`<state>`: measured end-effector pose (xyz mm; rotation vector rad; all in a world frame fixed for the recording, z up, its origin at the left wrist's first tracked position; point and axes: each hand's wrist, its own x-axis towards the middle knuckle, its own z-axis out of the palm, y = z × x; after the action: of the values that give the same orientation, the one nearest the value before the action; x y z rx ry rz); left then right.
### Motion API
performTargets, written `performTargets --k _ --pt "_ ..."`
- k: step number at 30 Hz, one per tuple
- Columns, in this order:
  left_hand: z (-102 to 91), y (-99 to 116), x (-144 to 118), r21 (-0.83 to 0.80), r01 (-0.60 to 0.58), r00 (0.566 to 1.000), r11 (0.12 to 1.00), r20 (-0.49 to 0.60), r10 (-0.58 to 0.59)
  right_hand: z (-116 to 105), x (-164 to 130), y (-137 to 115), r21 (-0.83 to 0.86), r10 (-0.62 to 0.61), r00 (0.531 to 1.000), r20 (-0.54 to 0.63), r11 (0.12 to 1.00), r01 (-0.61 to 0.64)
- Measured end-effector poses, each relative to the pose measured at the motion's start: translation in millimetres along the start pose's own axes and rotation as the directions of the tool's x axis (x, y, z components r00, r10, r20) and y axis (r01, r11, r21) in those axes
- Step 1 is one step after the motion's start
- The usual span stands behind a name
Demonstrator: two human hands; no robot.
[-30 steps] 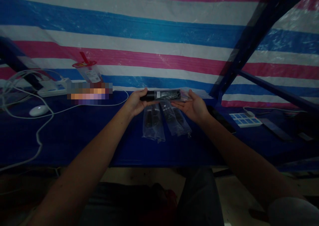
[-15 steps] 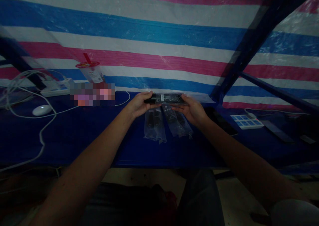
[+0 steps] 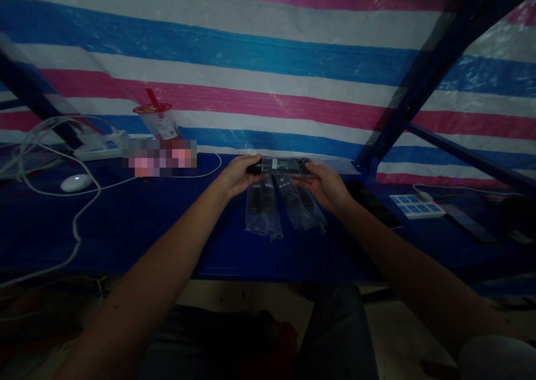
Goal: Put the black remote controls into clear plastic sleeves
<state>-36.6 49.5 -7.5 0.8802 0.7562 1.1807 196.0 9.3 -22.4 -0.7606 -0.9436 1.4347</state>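
Observation:
Near the back of the blue table, a long black item in a clear plastic bag (image 3: pixel 285 166) lies level between both hands. A small white label shows on it, but its exact kind is unclear. My left hand (image 3: pixel 242 173) grips its left end, thumb on top and fingers underneath. At the other end, my right hand (image 3: pixel 326 185) is closed on it in the same way. Just below the hands, a clear bag with dark items (image 3: pixel 263 209) lies on the table. Beside it, partly under my right fingers, is a second such bag (image 3: pixel 299 204).
On the left are a cup with a red straw (image 3: pixel 161 124), a power strip (image 3: pixel 103 150), white cables and a white computer mouse (image 3: pixel 76 183). To the right lie a dark flat panel (image 3: pixel 372 204) and a white-and-blue block (image 3: pixel 417 205). Striped sheeting (image 3: pixel 268 61) hangs behind.
The view has shifted slightly, so everything sits a little further right. Both hands keep the same hold on the bagged black item.

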Motion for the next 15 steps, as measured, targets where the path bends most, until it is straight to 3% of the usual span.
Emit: performTargets --k 8,15 --pt "8.1 -2 -12 -0.028 0.104 0.963 0.994 0.254 -0.094 3 -2 5 0.065 -0.007 0.997 -0.083 0.998 0.012" --pt "-0.5 9 -9 -0.059 0.188 0.938 0.98 0.308 -0.161 1 0 3 0.103 0.026 0.997 -0.074 0.995 -0.018"
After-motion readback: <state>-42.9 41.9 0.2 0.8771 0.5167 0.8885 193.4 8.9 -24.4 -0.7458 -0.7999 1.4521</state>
